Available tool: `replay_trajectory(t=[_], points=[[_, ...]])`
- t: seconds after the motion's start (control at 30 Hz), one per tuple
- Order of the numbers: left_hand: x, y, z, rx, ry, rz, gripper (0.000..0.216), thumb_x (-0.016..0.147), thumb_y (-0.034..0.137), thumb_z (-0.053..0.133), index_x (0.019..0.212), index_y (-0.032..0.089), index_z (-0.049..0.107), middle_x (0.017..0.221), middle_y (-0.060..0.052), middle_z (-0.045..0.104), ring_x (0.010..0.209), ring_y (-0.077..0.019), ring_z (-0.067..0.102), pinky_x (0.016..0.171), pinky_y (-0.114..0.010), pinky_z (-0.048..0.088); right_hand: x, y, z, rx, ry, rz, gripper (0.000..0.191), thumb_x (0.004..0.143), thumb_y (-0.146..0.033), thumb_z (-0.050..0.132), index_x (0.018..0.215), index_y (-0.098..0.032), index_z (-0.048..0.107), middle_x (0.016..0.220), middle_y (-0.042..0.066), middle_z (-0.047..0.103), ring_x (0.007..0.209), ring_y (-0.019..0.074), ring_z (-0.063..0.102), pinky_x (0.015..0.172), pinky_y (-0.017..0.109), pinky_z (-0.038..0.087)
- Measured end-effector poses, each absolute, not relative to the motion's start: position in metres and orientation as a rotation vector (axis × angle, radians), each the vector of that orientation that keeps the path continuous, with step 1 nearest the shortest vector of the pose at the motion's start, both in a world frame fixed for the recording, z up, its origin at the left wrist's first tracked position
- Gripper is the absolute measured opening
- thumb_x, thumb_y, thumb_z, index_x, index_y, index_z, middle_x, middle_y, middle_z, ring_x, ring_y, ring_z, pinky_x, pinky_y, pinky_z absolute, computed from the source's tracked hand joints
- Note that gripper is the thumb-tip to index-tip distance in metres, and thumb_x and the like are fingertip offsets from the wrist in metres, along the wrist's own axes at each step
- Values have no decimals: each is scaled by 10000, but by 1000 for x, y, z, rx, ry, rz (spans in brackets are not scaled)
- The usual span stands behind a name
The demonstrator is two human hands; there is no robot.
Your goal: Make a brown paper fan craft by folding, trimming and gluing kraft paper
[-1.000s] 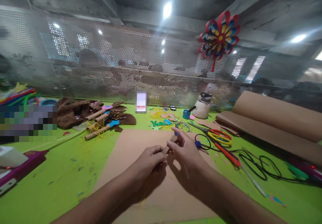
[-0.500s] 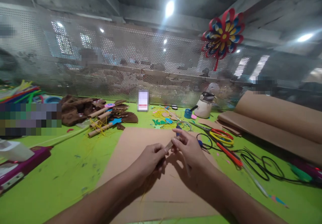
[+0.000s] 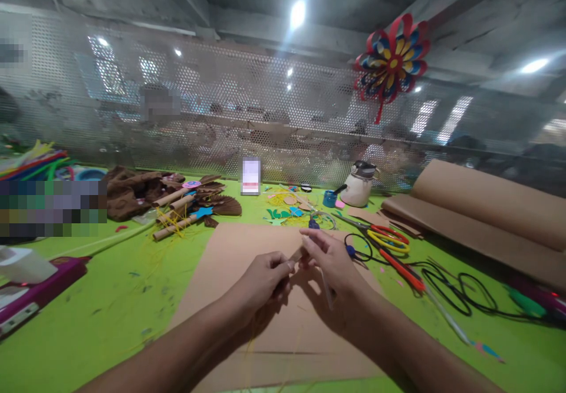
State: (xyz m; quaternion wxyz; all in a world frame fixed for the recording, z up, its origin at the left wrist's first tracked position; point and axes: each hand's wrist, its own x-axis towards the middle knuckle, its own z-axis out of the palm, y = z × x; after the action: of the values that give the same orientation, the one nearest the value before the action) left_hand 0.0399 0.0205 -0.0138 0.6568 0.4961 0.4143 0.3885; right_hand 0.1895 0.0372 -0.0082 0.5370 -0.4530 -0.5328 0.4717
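Observation:
My left hand point(image 3: 265, 278) is closed, its thumb and forefinger pinching the near end of a small brown paper strip point(image 3: 298, 256). At the strip's far end, my right hand point(image 3: 336, 266) grips with thumb and fingers. A thin pale stick-like piece point(image 3: 328, 291) hangs below the right palm; I cannot make out what it is. Both hands are above a large brown paper sheet point(image 3: 212, 322) on the green table point(image 3: 124, 299). Just beyond the right hand are a dark blue object point(image 3: 313, 223) and scissors with red and yellow handles point(image 3: 389, 238).
Brown paper-roll crafts point(image 3: 179, 210) with yellow shreds stand back left. A lit phone point(image 3: 251, 176), a blue jar point(image 3: 329, 198) and a white pot point(image 3: 356, 190) stand at the back. Right are rolled brown paper point(image 3: 490, 204) and a black cord point(image 3: 460, 299); left, a purple power strip point(image 3: 53, 290).
My right fingers have shifted slightly over the far end of the paper strip, now covering more of it. The left hand stays almost the same.

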Motion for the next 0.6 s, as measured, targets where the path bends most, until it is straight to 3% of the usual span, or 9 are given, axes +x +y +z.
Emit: replay_trajectory(t=[0.17, 0.47, 0.6], points=[[40, 20, -14, 1139, 941, 899, 255, 799, 394, 588, 699, 181, 491, 501, 43, 488, 378, -53, 361, 399, -191, 253, 181, 32, -15, -1091, -1203, 1104, 553, 673, -189, 700, 1196, -232, 526, 711, -38, 622, 609, 143, 609, 552, 262, 472], [36, 24, -12, 1190, 868, 820, 288, 778, 435, 624, 721, 178, 507, 519, 38, 499, 402, -78, 435, 403, -199, 324, 183, 25, -5, -979, -1095, 1263, 571, 639, -190, 732, 1177, -209, 541, 614, -63, 577, 560, 143, 593, 563, 277, 473], [37, 23, -13, 1157, 877, 823, 300, 797, 432, 606, 693, 179, 484, 500, 43, 486, 394, -72, 421, 395, -190, 322, 176, 12, -1, -993, -1040, 1288, 519, 705, -259, 703, 1196, -267, 534, 726, -37, 611, 596, 146, 610, 572, 286, 483]])
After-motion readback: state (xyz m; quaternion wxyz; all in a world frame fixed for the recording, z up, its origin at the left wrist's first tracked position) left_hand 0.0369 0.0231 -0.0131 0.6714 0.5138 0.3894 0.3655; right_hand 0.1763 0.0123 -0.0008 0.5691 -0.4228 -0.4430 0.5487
